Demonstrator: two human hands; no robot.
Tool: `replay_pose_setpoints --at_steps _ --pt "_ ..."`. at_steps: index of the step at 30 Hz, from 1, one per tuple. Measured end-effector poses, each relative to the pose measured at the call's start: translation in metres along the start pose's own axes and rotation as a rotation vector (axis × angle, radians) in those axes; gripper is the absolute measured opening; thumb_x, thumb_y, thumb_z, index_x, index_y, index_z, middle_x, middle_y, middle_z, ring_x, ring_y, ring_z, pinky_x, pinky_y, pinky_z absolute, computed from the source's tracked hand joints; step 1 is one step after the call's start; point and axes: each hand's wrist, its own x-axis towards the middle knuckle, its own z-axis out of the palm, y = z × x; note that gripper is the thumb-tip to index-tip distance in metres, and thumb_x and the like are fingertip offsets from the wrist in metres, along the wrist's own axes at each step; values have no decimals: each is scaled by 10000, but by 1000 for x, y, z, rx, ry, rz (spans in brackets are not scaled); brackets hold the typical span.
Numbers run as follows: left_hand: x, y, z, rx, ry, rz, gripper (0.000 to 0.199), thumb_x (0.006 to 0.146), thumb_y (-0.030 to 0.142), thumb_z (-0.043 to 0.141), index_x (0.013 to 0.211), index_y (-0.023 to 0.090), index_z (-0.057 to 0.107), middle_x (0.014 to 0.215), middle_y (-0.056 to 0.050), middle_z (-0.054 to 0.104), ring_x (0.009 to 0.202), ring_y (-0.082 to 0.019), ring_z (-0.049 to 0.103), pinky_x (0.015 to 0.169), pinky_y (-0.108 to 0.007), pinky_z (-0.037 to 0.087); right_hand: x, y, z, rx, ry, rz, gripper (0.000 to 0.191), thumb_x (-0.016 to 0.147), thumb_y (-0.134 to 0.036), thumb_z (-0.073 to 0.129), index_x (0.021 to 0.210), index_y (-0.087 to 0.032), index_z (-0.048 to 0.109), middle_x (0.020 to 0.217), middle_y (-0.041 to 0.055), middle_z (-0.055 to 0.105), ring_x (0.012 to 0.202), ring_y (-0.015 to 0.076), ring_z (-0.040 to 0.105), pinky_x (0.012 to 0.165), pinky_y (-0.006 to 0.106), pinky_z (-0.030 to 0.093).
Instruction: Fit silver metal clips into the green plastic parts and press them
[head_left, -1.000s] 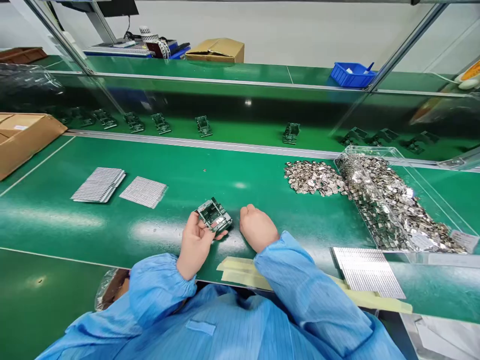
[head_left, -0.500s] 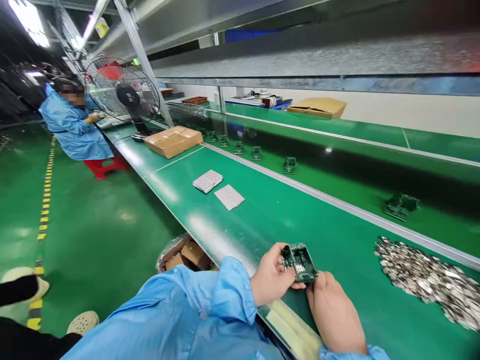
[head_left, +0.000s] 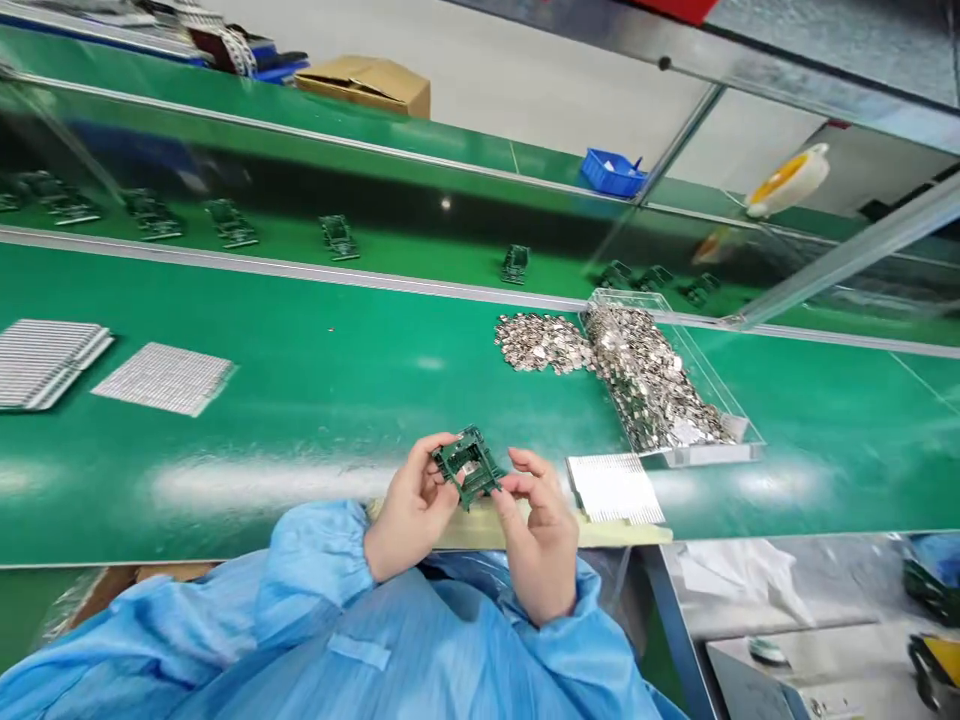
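"How are the hands posed?"
"The left hand (head_left: 414, 505) pinches the green circuit board (head_left: 459, 458) by its left side, thumb in front. The right hand (head_left: 541, 530), fingers bent, meets its right corner; whether it grips, I can't tell."
"Where's the board, from the clear box (head_left: 712, 455)?"
"Left of it, above the green counter (head_left: 375, 385). Metal pieces (head_left: 541, 343) lie heaped at the box's left; beyond it, a blue bin (head_left: 611, 174) sits on a shelf (head_left: 480, 147)."
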Motion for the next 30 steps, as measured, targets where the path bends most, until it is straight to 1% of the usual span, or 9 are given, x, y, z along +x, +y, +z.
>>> replay_pose_setpoints --at_steps 3,11,15,20,23,25,26,28,30 --pt "-4 -3 6 76 -71 27 320 913 295 588 1200 237 460 1058 -52 649 869 -120 659 744 -202 540 -5 2 5 -26 37 -58 39 866 -196 612 857 -212 646 1226 97 588 1176 242 541 970 416 432" --pt "-9 -2 5 229 -137 62 320 932 233 537 1237 276 450 1065 -31 643 809 -103 647 664 -173 517 -7 6 15 -108 66 -118 51 895 -187 576 903 -204 622 1223 118 564 1151 242 535 929 424 455" --pt "-10 -4 2 276 -160 44 318 938 210 512 1247 261 462 1071 -42 631 810 -113 636 683 -195 519 -8 4 16 13 46 15 72 885 -247 593 831 -205 618 1214 117 561 1127 248 555 902 416 470" --pt "-10 -4 1 247 -199 36 279 932 223 520 1208 242 485 1110 -58 605 857 -129 618 721 -215 517 -7 6 15 330 21 228 204 837 -346 667 754 -198 554 1265 133 545 1080 263 591 881 423 493" --pt "-8 1 4 151 -223 -25 285 932 291 538 1199 234 458 1065 -56 598 840 -130 611 721 -224 524 -8 8 2 455 -40 271 180 851 -352 664 841 -208 556 1282 131 555 1069 253 611 841 391 519" --pt "-6 6 7 140 -238 -84 317 926 324 548 1210 227 444 1040 -56 588 821 -128 602 720 -228 526 -12 6 -15 436 -82 218 191 887 -340 624 1037 -233 575 1359 126 517 1173 266 563 844 383 520" --pt "-6 10 9 156 -269 -115 331 925 334 547 1218 222 441 1029 -57 587 821 -132 601 720 -232 528 -15 4 -26 390 -114 172 299 897 -330 614 1178 -253 548 1422 122 469 1247 277 510 872 394 511" --pt "-5 20 15 227 -411 -169 344 924 334 541 1231 213 446 1023 -66 596 870 -156 610 745 -249 531 -24 -3 -49 262 -183 64 559 885 -317 645 1396 -293 421 1509 101 378 1359 292 390 975 429 460" --pt "-5 32 27 292 -638 -200 341 921 319 539 1234 209 459 1044 -77 611 937 -181 621 782 -268 530 -38 -12 -73 170 -194 -29 683 847 -319 705 1447 -314 379 1486 85 418 1363 293 383 1053 447 402"
